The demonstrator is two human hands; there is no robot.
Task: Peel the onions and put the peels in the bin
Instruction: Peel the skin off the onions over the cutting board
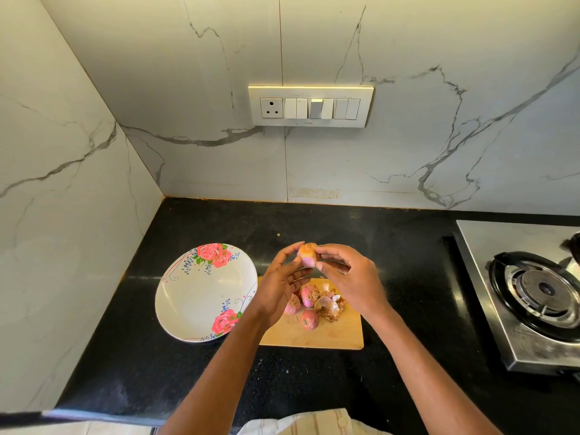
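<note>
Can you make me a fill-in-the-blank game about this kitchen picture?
1. Both hands hold one ____ above the board.
2. The plate is painted with pink ____.
3. The loose peels lie on the ____.
4. The stove stands to the ____ of the board.

Missing words: onion; roses; board; right

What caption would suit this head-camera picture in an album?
Both hands, left hand and right hand, peel an onion above a cutting board holding more onions.
</note>
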